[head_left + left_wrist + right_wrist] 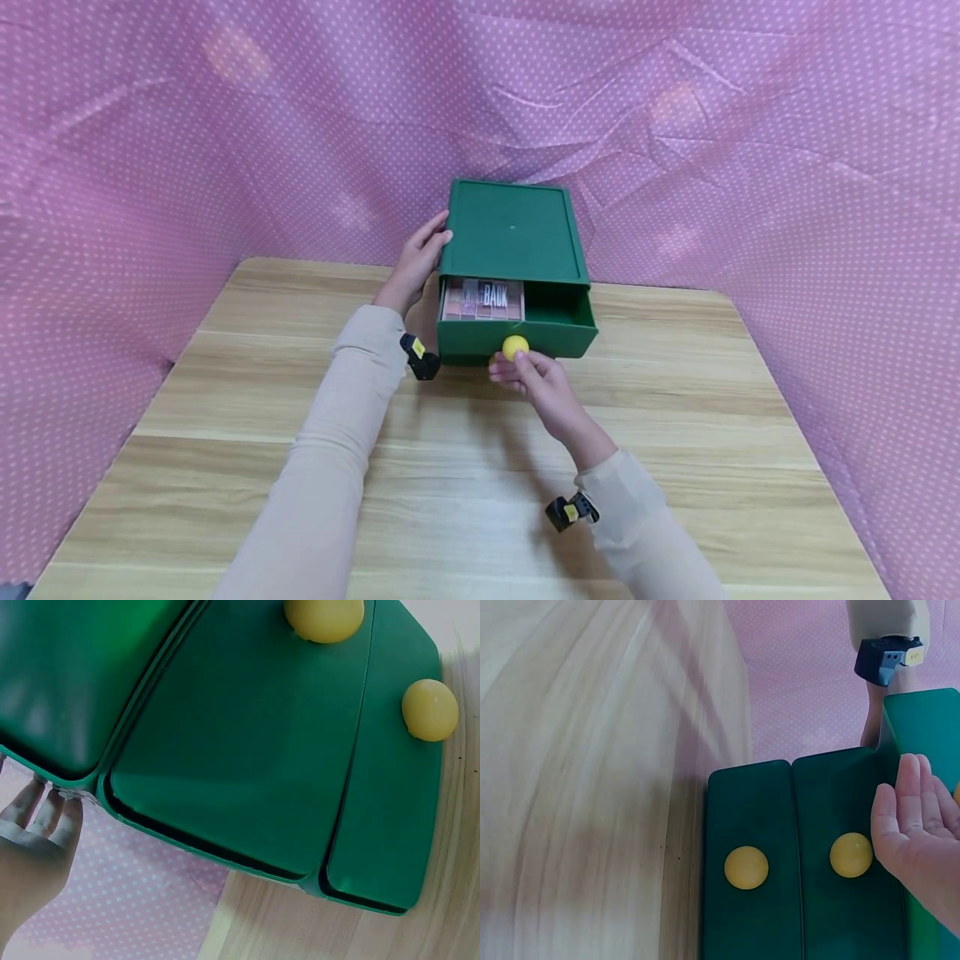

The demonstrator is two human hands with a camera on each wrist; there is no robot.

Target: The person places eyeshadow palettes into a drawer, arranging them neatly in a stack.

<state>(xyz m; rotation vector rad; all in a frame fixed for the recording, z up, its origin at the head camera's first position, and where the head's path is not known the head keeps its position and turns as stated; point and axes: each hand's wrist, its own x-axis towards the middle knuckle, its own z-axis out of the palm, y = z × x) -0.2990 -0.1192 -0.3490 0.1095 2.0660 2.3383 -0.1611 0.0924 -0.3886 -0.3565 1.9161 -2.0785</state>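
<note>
A green drawer cabinet [512, 229] stands toward the back of the table, its top drawer [558, 340] pulled partway out. Inside that drawer, on the left, lies a flat palette-like case [483, 302] with "BACK" in white letters. My right hand [551, 396] pinches the top drawer's round yellow knob [514, 345], thumb on it from above; the other fingers [909, 796] extend below the drawer front. My left hand [415, 265] rests against the cabinet's left side, fingers fairly straight; the left wrist view shows its fingertips along the cabinet's edge.
Two lower drawers with yellow knobs [746, 868] appear closed in the wrist views. The wooden table [675, 433] extends around the cabinet. Pink dotted cloth [337, 125] hangs behind and at both sides. Each sleeve carries a small black wrist camera [422, 358].
</note>
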